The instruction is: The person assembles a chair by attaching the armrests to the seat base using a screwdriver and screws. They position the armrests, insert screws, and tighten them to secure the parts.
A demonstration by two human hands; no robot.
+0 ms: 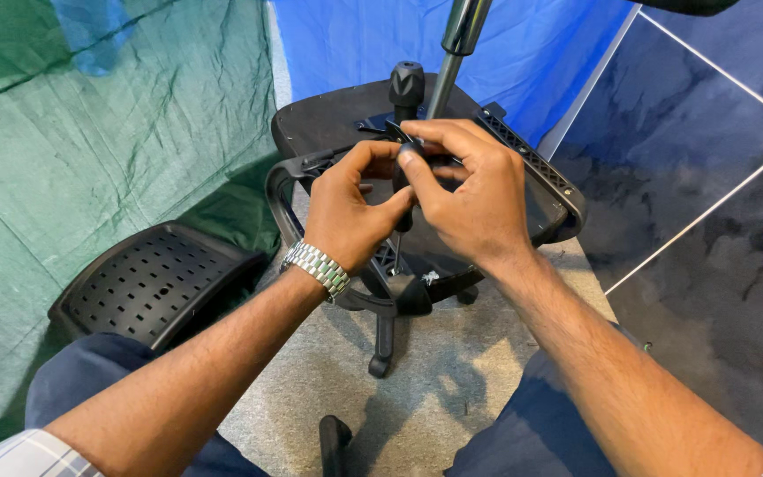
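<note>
Black and small, a knob [402, 177] is pinched between the closed fingers of the left hand [351, 208] and the right hand [470, 190], directly above the overturned chair frame [540, 168], its axis seemingly upright.

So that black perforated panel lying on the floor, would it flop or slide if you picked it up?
The perforated panel looks like moulded hard plastic, so probably stiff, not floppy. Its many holes suggest it is fairly light for its size. Its curved underside may let it rock on the carpet.
</note>
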